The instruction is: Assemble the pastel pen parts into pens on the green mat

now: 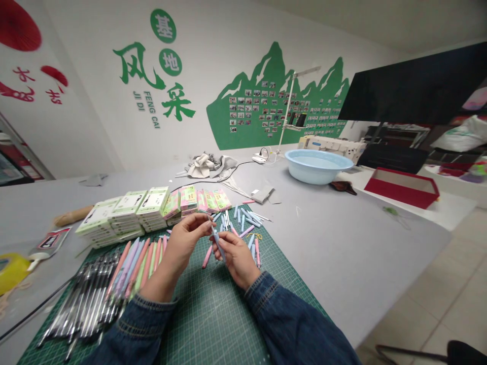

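Observation:
In front of me, above the green cutting mat [213,324], my right hand [238,253] is closed around a light blue pen barrel [218,244]. My left hand [186,238] pinches a thin pen refill [210,221] at the upper end of that barrel; how far it sits inside I cannot tell. Beyond my hands lie loose blue pen parts [243,218] and white refills, with a pink pen part [207,257] nearer. Left of my left hand are rows of pastel pens [131,266] and many clear and black pens [85,294].
Stacked white-green boxes [125,210] and small pink-green boxes [189,197] stand behind the pens. Farther back are cloth scraps [207,165], a blue basin [318,167] and a red box [401,187]. Yellow tape [13,274] lies at far left.

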Demonstrator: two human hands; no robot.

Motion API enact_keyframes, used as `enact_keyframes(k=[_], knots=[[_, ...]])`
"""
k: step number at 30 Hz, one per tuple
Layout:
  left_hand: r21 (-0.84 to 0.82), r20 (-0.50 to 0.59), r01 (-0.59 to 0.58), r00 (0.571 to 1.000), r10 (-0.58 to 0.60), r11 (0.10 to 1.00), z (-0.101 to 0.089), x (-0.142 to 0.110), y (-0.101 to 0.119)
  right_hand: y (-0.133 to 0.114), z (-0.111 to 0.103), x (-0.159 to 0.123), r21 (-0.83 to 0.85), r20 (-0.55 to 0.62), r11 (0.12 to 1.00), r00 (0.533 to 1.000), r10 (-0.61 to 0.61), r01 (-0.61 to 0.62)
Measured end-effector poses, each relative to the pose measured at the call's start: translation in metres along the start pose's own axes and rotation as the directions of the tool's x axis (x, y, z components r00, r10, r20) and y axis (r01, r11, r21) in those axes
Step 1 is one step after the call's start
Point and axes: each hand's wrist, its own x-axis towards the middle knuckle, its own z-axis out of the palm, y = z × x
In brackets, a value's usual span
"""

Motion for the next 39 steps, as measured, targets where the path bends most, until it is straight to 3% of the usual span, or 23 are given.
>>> enact_keyframes(k=[5,11,18,25,31,36,39], knots=[[0.116,-0.02,-0.064,0.998,0.067,0.991,-0.004,0.001,-0.001,-0.004,0.004,-0.004,0.003,0.065,1.0,0.997,0.03,-0.03],[0.059,-0.091,-0.067,0.993,0.072,0.996,0.001,0.0,-0.002,-0.008,0.005,-0.004,-0.047,0.063,0.998,0.997,0.052,-0.049],[-0.028,-0.002,0.017,1.0,-0.017,0.999,-0.004,0.002,-0.005,-0.006,0.004,-0.005,-0.013,0.078,0.997,0.994,0.077,-0.076],[0.106,-0.066,-0.091,0.993,0.098,0.99,0.002,-0.002,0.0,-0.004,0.002,-0.004,0.002,0.06,0.997,0.995,0.082,-0.082],[0.067,0.05,0.033,0.998,-0.037,0.997,-0.004,0.0,0.004,0.0,0.0,-0.004,-0.019,0.059,0.995,0.994,0.095,-0.094],[0.107,0.092,0.069,0.993,-0.079,0.992,-0.008,-0.003,0.016,-0.001,0.005,-0.006,-0.014,0.119,0.993,0.986,0.118,-0.117],[0.152,0.095,0.089,0.99,-0.104,0.984,-0.02,-0.002,0.023,-0.002,0.006,-0.007,-0.027,0.144,0.993,0.982,0.121,-0.118]])
